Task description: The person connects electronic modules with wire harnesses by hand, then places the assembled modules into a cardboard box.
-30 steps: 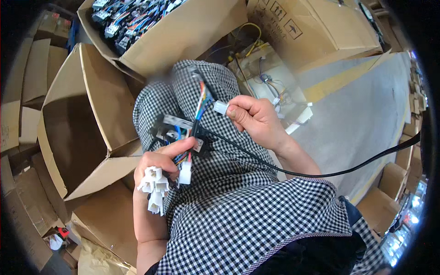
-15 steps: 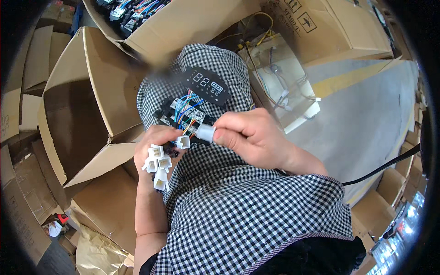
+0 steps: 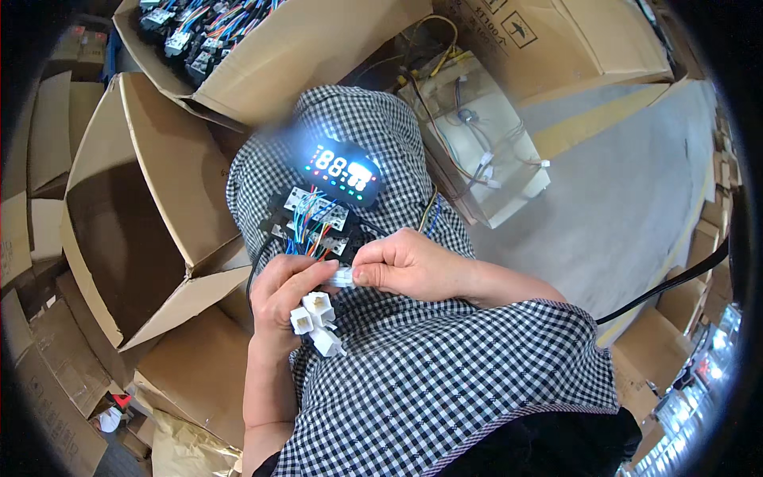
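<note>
A black circuit board (image 3: 314, 219) with coloured wires and a lit display panel (image 3: 343, 171) rests on my checked lap. My left hand (image 3: 282, 298) holds a bunch of white plastic connectors (image 3: 314, 320) just below the board. My right hand (image 3: 401, 266) pinches one white connector (image 3: 342, 277) against the left hand's fingers, near the board's lower edge. The display glows with white digits and small coloured dots.
An open empty cardboard box (image 3: 127, 230) stands at my left. A box of similar wired boards (image 3: 214, 32) sits at the top. A white block with yellow wires (image 3: 477, 135) lies to the right on the grey floor. A black cable (image 3: 668, 286) crosses at right.
The display has lit up. My right hand has come down from holding a connector apart to meet the left hand at the board. The board now lies face up on my lap.
</note>
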